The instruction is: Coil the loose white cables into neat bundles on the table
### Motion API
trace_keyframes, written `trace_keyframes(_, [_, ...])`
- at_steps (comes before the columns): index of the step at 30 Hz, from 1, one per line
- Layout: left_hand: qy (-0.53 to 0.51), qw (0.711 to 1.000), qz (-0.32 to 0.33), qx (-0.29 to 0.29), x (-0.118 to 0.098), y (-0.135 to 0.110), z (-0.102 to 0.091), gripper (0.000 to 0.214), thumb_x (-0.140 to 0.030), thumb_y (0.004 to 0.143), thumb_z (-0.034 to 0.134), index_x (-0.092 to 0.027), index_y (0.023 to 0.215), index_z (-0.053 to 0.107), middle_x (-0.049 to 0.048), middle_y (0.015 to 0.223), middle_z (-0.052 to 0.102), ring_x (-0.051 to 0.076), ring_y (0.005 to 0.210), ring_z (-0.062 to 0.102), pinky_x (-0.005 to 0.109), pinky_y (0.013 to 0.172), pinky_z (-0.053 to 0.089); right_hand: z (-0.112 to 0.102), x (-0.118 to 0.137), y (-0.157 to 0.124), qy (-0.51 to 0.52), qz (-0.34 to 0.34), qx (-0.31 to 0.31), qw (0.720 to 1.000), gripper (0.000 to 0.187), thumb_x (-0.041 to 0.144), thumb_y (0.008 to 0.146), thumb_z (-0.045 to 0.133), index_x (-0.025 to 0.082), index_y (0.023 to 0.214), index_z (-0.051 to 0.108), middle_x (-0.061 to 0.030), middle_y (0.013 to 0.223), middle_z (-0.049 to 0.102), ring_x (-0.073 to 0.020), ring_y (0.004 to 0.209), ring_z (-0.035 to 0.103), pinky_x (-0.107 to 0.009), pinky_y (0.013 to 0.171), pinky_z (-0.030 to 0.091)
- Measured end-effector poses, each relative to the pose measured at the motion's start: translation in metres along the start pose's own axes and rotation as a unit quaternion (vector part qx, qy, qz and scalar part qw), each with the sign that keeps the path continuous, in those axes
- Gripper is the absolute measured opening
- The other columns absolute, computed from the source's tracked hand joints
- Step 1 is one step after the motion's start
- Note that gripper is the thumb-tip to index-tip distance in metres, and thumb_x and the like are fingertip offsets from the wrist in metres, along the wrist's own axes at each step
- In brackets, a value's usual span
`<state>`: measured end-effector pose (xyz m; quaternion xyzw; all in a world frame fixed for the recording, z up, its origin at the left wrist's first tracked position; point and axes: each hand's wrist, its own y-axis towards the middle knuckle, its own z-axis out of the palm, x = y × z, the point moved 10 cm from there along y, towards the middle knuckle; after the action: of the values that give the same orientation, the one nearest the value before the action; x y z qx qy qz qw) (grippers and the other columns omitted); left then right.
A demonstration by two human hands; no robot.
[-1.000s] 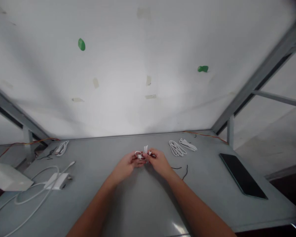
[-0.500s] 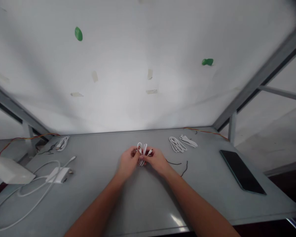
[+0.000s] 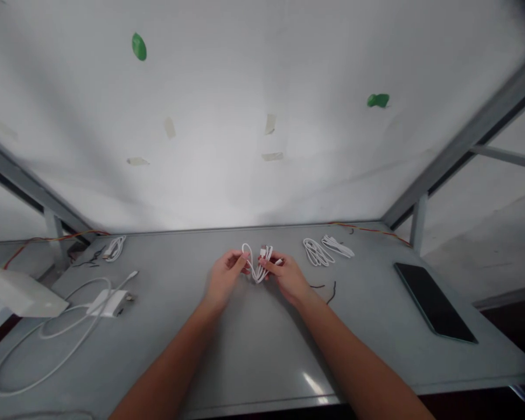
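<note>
A short white cable (image 3: 258,263) folded into loops hangs between both hands over the middle of the grey table (image 3: 254,338). My left hand (image 3: 224,279) pinches one loop at its left side. My right hand (image 3: 287,275) grips the bundled loops and a connector end at the right. The hands are a small gap apart with the cable spanning it.
Two coiled white cables (image 3: 317,252) (image 3: 338,245) lie behind my right hand, with black twist ties (image 3: 330,291) nearer. A dark phone (image 3: 434,301) lies at the right. At the left are a white charger with long cable (image 3: 109,302), a white box (image 3: 23,293) and another coiled cable (image 3: 115,247).
My hands have drawn slightly apart and lifted, and the bundled cable has opened into looser loops between them. The view has tilted a little.
</note>
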<state>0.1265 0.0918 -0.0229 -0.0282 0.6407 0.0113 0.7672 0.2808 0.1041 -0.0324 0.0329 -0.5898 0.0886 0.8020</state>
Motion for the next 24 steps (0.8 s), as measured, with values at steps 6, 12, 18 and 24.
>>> trace_keyframes(6, [-0.082,0.996,-0.032,0.015,-0.001,-0.003,0.004,0.036,-0.05,0.078,0.083,-0.017,0.085,0.072,0.0085,0.097,0.074,0.019,0.084,0.068,0.032,0.076,0.055,-0.005,0.001,0.001,-0.017,-0.016,-0.017,1.0,0.036,0.048,0.069,0.088,0.016,0.081,0.076,-0.0015,0.068,0.065,-0.0141,0.059,0.052,-0.029,0.056,0.041])
trace_keyframes(12, [-0.068,0.996,-0.012,0.053,-0.003,-0.004,0.012,0.026,-0.036,0.08,0.082,-0.017,0.097,0.078,0.0115,0.106,0.077,0.026,0.098,0.071,0.039,0.092,0.054,-0.003,0.005,0.0,-0.096,-0.035,-0.006,0.995,0.033,0.048,0.072,0.084,0.017,0.086,0.079,-0.0007,0.066,0.065,-0.0148,0.06,0.052,-0.029,0.059,0.041])
trace_keyframes(18, [0.033,0.998,0.033,0.053,-0.004,-0.003,0.014,0.028,-0.031,0.075,0.086,-0.02,0.098,0.075,0.0103,0.104,0.078,0.025,0.098,0.071,0.037,0.092,0.054,0.01,0.013,-0.005,-0.222,-0.053,0.036,0.973,0.023,0.04,0.079,0.072,0.018,0.083,0.08,0.0004,0.064,0.064,-0.0134,0.057,0.049,-0.027,0.057,0.039])
trace_keyframes(24, [0.127,0.988,0.062,0.059,-0.007,-0.007,0.017,0.034,-0.036,0.083,0.077,-0.019,0.113,0.071,0.0103,0.105,0.078,0.023,0.094,0.073,0.035,0.084,0.058,0.006,0.01,-0.006,-0.255,-0.048,0.025,0.965,0.022,0.036,0.08,0.068,0.017,0.077,0.078,-0.0007,0.063,0.064,-0.0146,0.059,0.053,-0.025,0.056,0.039])
